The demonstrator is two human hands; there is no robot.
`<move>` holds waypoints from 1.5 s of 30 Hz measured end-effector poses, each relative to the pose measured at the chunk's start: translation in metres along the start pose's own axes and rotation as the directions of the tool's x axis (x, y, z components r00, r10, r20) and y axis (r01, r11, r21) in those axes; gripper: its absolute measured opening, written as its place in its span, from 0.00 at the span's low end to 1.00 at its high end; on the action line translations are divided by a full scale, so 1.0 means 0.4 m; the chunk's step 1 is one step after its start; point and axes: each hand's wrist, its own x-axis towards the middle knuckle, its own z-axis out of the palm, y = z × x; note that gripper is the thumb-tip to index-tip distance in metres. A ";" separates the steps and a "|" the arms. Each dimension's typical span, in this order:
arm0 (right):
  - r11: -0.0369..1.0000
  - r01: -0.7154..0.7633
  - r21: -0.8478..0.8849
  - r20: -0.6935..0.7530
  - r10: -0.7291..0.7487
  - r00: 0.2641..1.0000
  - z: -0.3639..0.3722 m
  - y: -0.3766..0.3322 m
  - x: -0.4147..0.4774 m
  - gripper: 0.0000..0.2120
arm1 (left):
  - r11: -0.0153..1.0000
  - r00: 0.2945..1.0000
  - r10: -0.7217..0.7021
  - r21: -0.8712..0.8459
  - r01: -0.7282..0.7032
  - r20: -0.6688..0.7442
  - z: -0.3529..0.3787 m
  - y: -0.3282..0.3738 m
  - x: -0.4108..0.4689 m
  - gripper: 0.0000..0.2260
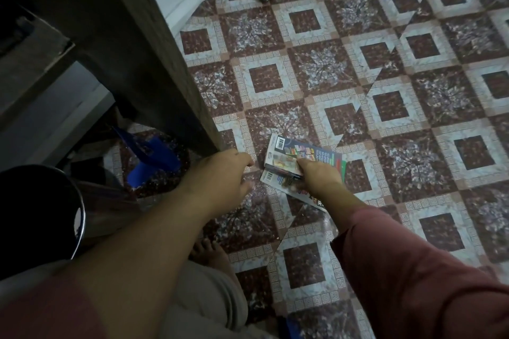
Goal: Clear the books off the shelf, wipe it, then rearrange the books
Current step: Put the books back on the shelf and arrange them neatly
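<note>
So the right hand [316, 177] has a small stack of books [286, 153] pinched, thumb on top of the colourful cover and fingers tucked underneath. They're low over the patterned tile floor [385, 69], just off the bottom corner of the dark wooden panel [154, 63]. Can't tell if the stack is actually touching the tiles. The left hand [223, 176] is right beside it, fingers loosely curled, holding nothing. There's a blue thing [154, 158] on the floor under the furniture, a black stool [35, 206] at the left edge, and a bare foot [209, 253] lower down.
</note>
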 end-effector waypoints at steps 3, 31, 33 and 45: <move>0.997 0.022 -0.070 0.034 -0.019 0.999 0.008 0.006 -0.003 0.17 | 1.000 1.000 -0.003 -0.010 0.003 -0.001 0.001 0.001 0.001 0.18; 0.977 -0.049 -0.207 -0.063 0.037 0.997 0.092 -0.033 0.080 0.24 | 1.000 0.998 -0.018 0.001 0.018 0.062 0.027 0.018 0.029 0.17; 0.985 -0.033 -0.167 -0.124 0.012 0.992 0.051 -0.032 0.073 0.18 | 1.000 0.998 -0.023 0.011 0.022 0.054 0.022 0.015 0.027 0.16; 0.996 0.031 0.087 -0.160 -0.017 0.987 -0.200 -0.040 -0.032 0.25 | 0.994 0.998 0.026 0.105 -0.033 0.061 -0.006 0.075 0.041 0.16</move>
